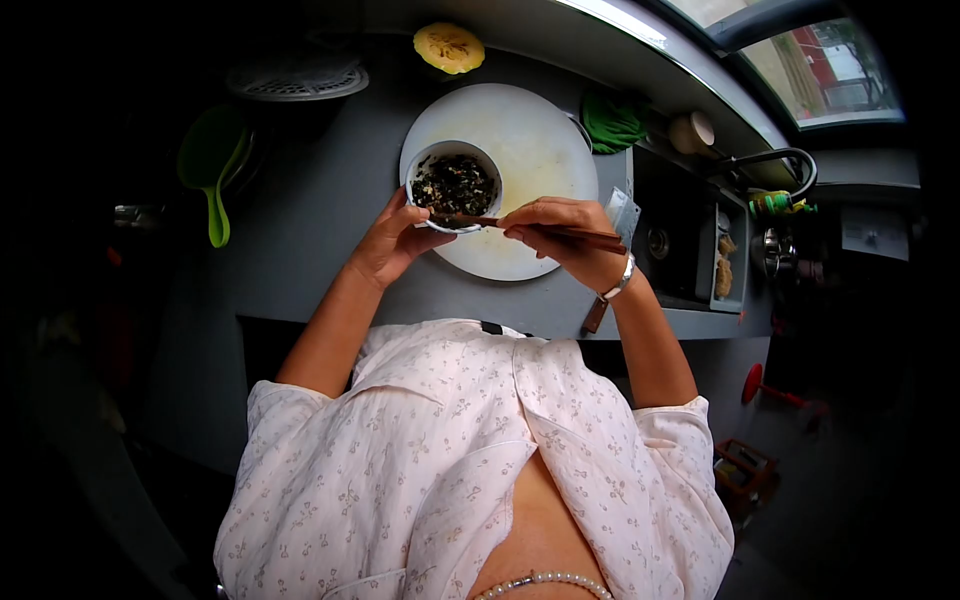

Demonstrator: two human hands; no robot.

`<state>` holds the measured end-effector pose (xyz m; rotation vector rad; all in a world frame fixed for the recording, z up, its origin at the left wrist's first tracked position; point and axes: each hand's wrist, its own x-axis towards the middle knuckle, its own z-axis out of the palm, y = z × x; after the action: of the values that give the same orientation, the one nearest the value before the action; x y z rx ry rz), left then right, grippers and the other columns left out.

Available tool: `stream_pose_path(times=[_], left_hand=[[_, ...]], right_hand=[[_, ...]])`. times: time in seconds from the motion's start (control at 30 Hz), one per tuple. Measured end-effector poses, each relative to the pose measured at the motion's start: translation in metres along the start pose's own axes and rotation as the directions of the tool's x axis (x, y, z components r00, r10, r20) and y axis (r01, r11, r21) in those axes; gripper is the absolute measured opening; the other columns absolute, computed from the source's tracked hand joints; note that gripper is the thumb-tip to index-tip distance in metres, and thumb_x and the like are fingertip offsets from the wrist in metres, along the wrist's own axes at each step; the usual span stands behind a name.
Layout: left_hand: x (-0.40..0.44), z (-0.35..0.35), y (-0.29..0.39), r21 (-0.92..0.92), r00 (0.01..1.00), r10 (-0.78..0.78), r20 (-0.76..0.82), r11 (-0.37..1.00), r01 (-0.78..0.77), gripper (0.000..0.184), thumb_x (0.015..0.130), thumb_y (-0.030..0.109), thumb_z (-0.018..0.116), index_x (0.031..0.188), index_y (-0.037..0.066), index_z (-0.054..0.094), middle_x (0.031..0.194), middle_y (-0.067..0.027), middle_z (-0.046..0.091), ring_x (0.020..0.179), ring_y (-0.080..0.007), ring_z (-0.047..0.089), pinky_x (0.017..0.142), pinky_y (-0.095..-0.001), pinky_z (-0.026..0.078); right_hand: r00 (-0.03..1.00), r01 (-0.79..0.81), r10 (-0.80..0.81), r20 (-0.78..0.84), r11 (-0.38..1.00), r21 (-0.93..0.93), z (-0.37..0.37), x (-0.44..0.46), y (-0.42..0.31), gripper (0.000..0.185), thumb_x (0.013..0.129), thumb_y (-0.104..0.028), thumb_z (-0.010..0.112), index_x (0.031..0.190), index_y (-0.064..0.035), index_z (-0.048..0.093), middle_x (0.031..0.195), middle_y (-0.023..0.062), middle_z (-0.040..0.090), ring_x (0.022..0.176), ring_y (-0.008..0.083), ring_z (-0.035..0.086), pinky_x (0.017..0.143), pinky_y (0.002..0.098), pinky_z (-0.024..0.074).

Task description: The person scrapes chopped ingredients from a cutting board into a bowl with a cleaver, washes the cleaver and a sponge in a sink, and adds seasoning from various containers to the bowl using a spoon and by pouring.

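A white bowl (496, 165) with a dark, chopped leafy mixture (455, 184) in it is over the left part of a round white cutting board (545, 150). My left hand (393, 240) grips the bowl's near left side, thumb at the rim. My right hand (570, 238) is closed around brown chopsticks (600, 240), whose tips reach into the bowl at its near edge. The fingers of my right hand are bent over the sticks, just right of the bowl.
Half a yellow melon or squash (449, 48) sits behind the board. A green cloth (614, 122) lies at the back right, beside the sink (680, 225) with its black faucet (800, 155). At the left are a green ladle-like utensil (217, 205) and a perforated rack (300, 84).
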<state>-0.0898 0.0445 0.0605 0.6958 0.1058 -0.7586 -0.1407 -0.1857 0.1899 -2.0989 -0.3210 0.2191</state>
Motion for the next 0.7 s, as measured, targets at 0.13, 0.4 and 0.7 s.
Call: stream_pose_path(times=[0.13,0.4,0.7], left_hand=[[-0.001,0.003,0.001,0.023,1.0,-0.003,0.001,1.0,0.003,0.067,0.075,0.011,0.067,0.135,0.008,0.039,0.122,-0.0129,0.054,0.109,-0.0262,0.06,0.087,-0.0398,0.057],[-0.001,0.004,-0.001,0.004,1.0,0.003,0.007,1.0,-0.003,0.067,0.074,0.009,0.067,0.135,0.008,0.039,0.121,-0.0116,0.055,0.108,-0.0258,0.061,0.085,-0.0398,0.058],[-0.004,0.003,-0.005,-0.01,0.999,0.025,-0.04,1.0,-0.025,0.067,0.075,0.01,0.066,0.135,0.009,0.039,0.123,-0.0114,0.053,0.11,-0.0268,0.059,0.087,-0.0407,0.057]], right_hand=[[0.994,0.023,-0.025,-0.106,0.999,-0.026,-0.005,0.001,0.004,0.011,0.085,-0.005,0.065,0.094,-0.0055,0.07,0.08,0.0081,0.068,0.066,0.0163,0.064,0.06,0.026,0.0504],[0.965,-0.044,0.067,-0.255,0.995,0.094,-0.008,0.005,0.017,0.012,0.086,-0.005,0.066,0.096,-0.0009,0.069,0.082,0.0066,0.069,0.067,0.009,0.062,0.056,0.0219,0.0493],[0.965,-0.102,0.13,-0.227,0.986,0.132,0.022,0.0,0.012,0.012,0.084,-0.004,0.068,0.096,-0.003,0.069,0.083,0.0091,0.071,0.068,0.0128,0.067,0.059,0.0237,0.0511]])
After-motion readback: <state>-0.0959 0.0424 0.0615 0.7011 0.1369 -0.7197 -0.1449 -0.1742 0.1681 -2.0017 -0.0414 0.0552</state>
